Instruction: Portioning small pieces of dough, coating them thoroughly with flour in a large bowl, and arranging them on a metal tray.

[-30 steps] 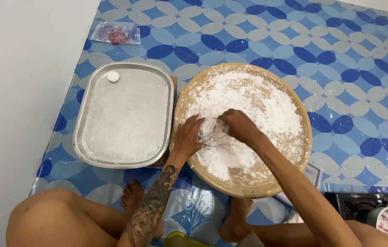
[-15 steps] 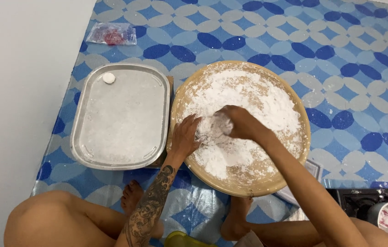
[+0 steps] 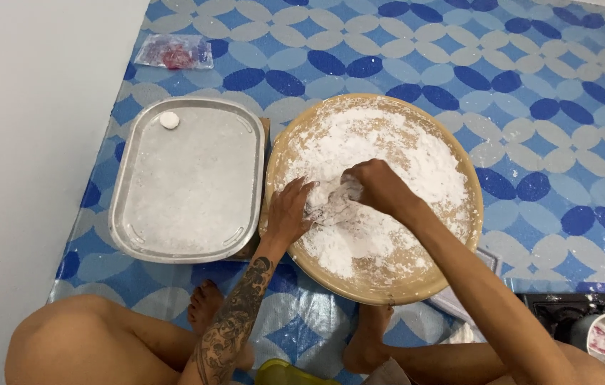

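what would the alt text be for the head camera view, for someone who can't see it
A seated person's left hand and right hand press into white flour in a wide round tan bowl on a blue patterned mat. To its left sits a rectangular metal tray with one small white ball in its far corner.
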